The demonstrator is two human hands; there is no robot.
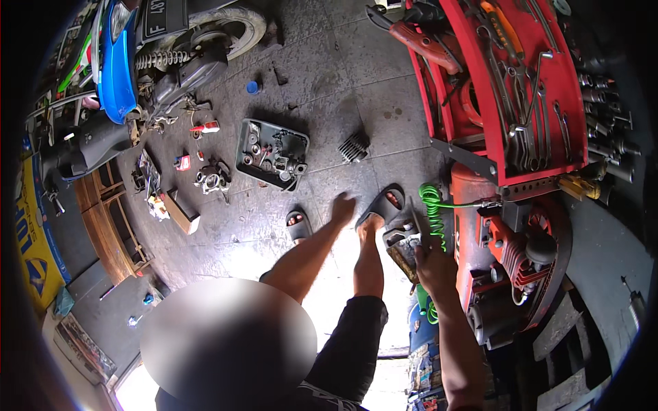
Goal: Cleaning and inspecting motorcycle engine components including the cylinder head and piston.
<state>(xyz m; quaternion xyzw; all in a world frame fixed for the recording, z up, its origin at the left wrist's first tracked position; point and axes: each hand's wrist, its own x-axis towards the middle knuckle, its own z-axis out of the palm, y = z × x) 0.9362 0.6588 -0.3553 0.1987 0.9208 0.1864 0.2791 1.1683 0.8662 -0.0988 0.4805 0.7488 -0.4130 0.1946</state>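
My left hand (343,207) reaches low over the floor between my two sandalled feet, and its fingers are blurred. Beyond it a finned engine cylinder (354,147) stands on the floor, apart from the hand. My right hand (432,266) is closed beside my right foot, by a grey metal engine part (403,238). A thin dark rod (417,222) shows just above these fingers; whether they grip it or the metal part is unclear. Under the metal part lies a worn yellowish-brown block-like thing (401,263).
A grey tray (241,163) of engine parts lies ahead, with loose parts (213,178) and a small box (184,214) to its left. A partly dismantled motorcycle (185,68) stands far left. On the right are a red tool rack (504,161), a green coiled hose (432,198) and a red compressor (473,226).
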